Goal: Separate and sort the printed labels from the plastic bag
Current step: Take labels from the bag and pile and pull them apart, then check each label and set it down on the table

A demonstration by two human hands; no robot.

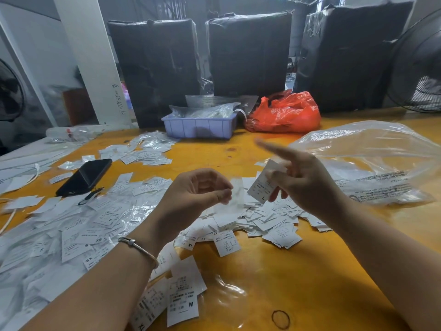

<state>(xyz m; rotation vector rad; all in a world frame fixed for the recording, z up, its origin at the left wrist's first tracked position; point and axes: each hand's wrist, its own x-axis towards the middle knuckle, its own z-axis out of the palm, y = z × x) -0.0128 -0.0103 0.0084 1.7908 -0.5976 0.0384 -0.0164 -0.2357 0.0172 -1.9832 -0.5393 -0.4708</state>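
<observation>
right hand (303, 180) pinches a small stack of labels (262, 185) marked "l", index finger stretched out and blurred. left hand (193, 194) pinches a small clear sleeve (235, 194) between thumb and fingers, just left of that stack, the two close but apart. both held above the orange table (274, 283). under them a loose pile of labels (269, 223); a wider spread with wrappers at left (78, 228). large clear plastic bag (372, 161) lies right of the right hand. black phone (84, 176) at left; blue tray (199, 126) and red bag (286, 113) at the far edge.
</observation>
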